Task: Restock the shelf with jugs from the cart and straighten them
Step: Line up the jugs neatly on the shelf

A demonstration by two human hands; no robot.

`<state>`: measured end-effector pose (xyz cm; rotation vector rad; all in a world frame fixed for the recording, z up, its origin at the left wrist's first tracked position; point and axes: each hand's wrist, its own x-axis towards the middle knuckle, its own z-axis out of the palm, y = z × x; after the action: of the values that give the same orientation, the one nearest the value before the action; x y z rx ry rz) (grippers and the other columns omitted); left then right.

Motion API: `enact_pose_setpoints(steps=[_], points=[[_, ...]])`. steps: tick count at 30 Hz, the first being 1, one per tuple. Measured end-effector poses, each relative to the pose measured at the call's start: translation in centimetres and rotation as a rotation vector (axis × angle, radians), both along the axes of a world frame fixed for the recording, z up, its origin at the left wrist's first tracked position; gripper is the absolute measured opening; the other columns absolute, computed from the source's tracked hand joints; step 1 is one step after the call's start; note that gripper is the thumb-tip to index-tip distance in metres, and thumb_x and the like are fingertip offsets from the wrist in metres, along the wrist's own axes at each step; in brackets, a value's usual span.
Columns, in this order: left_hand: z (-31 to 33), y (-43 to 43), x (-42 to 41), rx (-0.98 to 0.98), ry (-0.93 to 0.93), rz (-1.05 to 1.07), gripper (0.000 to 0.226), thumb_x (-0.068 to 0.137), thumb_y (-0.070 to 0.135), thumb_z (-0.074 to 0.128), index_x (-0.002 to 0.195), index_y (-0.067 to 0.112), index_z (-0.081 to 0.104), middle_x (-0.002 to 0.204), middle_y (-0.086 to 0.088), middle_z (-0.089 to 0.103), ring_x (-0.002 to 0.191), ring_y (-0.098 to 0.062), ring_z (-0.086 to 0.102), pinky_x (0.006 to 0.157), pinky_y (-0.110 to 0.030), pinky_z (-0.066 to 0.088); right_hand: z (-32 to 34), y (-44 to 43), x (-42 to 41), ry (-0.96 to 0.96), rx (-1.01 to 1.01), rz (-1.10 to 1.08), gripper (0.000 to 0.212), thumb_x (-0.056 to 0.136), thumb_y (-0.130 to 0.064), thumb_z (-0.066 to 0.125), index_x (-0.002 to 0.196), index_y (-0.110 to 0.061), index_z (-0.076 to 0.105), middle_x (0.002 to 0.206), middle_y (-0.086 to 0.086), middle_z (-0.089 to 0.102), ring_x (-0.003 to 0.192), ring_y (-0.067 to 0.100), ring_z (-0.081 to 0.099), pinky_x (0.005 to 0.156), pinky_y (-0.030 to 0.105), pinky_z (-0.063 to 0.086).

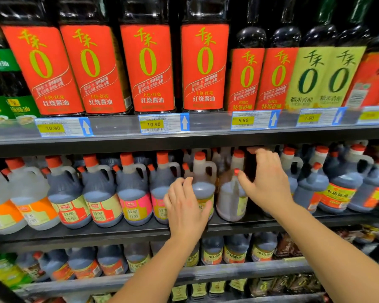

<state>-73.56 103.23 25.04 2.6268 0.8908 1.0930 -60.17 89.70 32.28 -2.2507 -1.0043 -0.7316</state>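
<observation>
A row of dark vinegar jugs with orange caps and side handles fills the middle shelf [140,231]. My left hand [185,209] is wrapped around the front of a dark jug with a yellow label [202,182] near the shelf's middle. My right hand [265,182] reaches in just to the right and grips the neck and handle of a dark jug that it mostly hides. Between the two hands stands a paler, brownish jug [229,197], turned sideways. No cart is in view.
The upper shelf [118,130] holds tall soy sauce bottles with red labels [150,68] and price tags on its edge. More jugs [234,250] sit on the lower shelf. Jugs with pink labels [134,193] and orange labels [337,189] crowd both sides of my hands.
</observation>
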Motion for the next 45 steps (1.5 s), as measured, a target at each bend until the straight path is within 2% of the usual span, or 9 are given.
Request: enact_pose_setpoints(steps=[6, 9, 12, 14, 20, 25, 28, 31, 45], points=[[-0.2, -0.8, 1.7, -0.036, 0.014, 0.008, 0.069, 0.075, 0.034, 0.082, 0.127, 0.001, 0.053, 0.125, -0.019, 0.052, 0.119, -0.039, 0.051, 0.093, -0.050, 0.045, 0.5, -0.9, 3.2, 0.373, -0.234, 0.086, 0.035, 0.085, -0.032, 0.064, 0.103, -0.012, 0.041, 0.078, -0.006, 0.034, 0.086, 0.022, 0.040, 0.063, 0.029, 0.030], [-0.4, -1.0, 2.1, -0.076, -0.029, 0.012, 0.068, 0.072, 0.026, 0.085, 0.126, -0.001, 0.053, 0.123, -0.021, 0.053, 0.117, -0.041, 0.052, 0.091, -0.051, 0.047, 1.2, -0.6, 4.0, 0.401, -0.241, 0.257, 0.064, 0.082, -0.017, 0.067, 0.140, -0.008, 0.040, 0.069, -0.017, 0.032, 0.059, 0.002, 0.043, 0.053, 0.011, 0.036], [-0.6, -1.1, 2.3, -0.103, -0.056, -0.001, 0.068, 0.074, 0.023, 0.084, 0.128, -0.003, 0.051, 0.127, -0.023, 0.050, 0.120, -0.041, 0.049, 0.095, -0.049, 0.047, 1.4, -0.5, 4.6, 0.451, -0.255, 0.388, 0.079, 0.084, -0.015, 0.069, 0.151, -0.017, 0.027, 0.113, -0.007, 0.059, 0.095, 0.001, 0.054, 0.073, 0.003, 0.034], [-0.8, -1.1, 2.3, -0.106, -0.072, -0.016, 0.068, 0.076, 0.021, 0.083, 0.129, -0.005, 0.049, 0.129, -0.023, 0.048, 0.122, -0.041, 0.048, 0.096, -0.048, 0.046, 1.2, -0.4, 5.1, 0.471, -0.253, 0.407, 0.077, 0.086, -0.017, 0.069, 0.151, -0.019, 0.026, 0.143, 0.001, 0.045, 0.113, 0.009, 0.044, 0.075, 0.000, 0.030], [-0.9, -1.0, 2.4, -0.115, -0.077, -0.013, 0.069, 0.077, 0.020, 0.082, 0.131, -0.006, 0.048, 0.130, -0.024, 0.047, 0.123, -0.041, 0.047, 0.098, -0.047, 0.045, 0.1, 0.0, 6.3, 0.417, -0.225, 0.420, 0.073, 0.085, -0.024, 0.072, 0.146, -0.021, 0.033, 0.140, 0.000, 0.044, 0.105, 0.013, 0.049, 0.073, -0.004, 0.033], [-1.2, -0.8, 2.4, -0.103, -0.072, -0.015, 0.070, 0.078, 0.021, 0.082, 0.132, -0.005, 0.047, 0.131, -0.023, 0.045, 0.123, -0.040, 0.045, 0.099, -0.046, 0.044, -1.0, 0.7, 6.0, 0.363, -0.219, 0.274, 0.077, 0.078, -0.042, 0.074, 0.141, -0.024, 0.034, 0.139, 0.001, 0.042, 0.116, 0.024, 0.051, 0.086, 0.040, 0.049], [-1.3, -0.7, 2.3, -0.095, -0.066, -0.014, 0.070, 0.078, 0.023, 0.081, 0.132, -0.004, 0.047, 0.131, -0.023, 0.045, 0.124, -0.039, 0.044, 0.099, -0.046, 0.044, -1.7, 1.4, 5.5, 0.298, -0.251, 0.124, 0.051, 0.077, -0.053, 0.070, 0.099, -0.012, 0.051, 0.111, 0.007, 0.052, 0.082, 0.021, 0.048, 0.051, 0.025, 0.033], [-1.3, -0.7, 2.3, -0.090, -0.065, -0.016, 0.070, 0.078, 0.024, 0.081, 0.132, -0.004, 0.046, 0.132, -0.022, 0.045, 0.124, -0.038, 0.044, 0.099, -0.045, 0.044, -2.4, 1.6, 4.9, 0.271, -0.247, 0.006, 0.060, 0.078, -0.062, 0.065, 0.060, -0.017, 0.030, 0.072, -0.002, 0.042, 0.068, 0.018, 0.040, 0.044, 0.025, 0.016], [-1.4, -0.7, 2.2, -0.056, -0.064, -0.023, 0.072, 0.074, 0.021, 0.085, 0.130, -0.005, 0.048, 0.128, -0.024, 0.048, 0.120, -0.042, 0.050, 0.092, -0.046, 0.050, -2.8, 2.2, 2.6, 0.249, -0.145, -0.169, 0.050, 0.078, -0.061, 0.064, 0.078, -0.016, 0.042, 0.084, 0.007, 0.058, 0.086, 0.029, 0.060, 0.058, 0.032, 0.040]])
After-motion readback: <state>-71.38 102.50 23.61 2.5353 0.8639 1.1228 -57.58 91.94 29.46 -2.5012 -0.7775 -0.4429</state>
